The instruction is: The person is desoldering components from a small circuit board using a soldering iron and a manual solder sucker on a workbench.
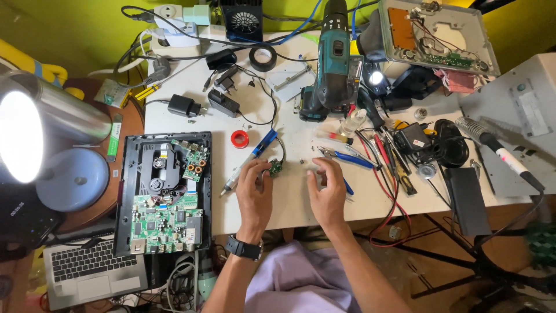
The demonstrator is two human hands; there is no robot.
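White matte table (289,203), cluttered; opened black player chassis (130,174) with green boards at left.
Left hand (253,194) fingertips pinched on small green circuit board (275,168), mid-table; right hand (328,194) alongside, fingers loosely curled, gripping nothing.

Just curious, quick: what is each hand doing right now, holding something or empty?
Left hand: fingers pinched on a small green circuit board on the white table.
Right hand: fingers curled loosely above the table; whether they hold anything cannot be told.
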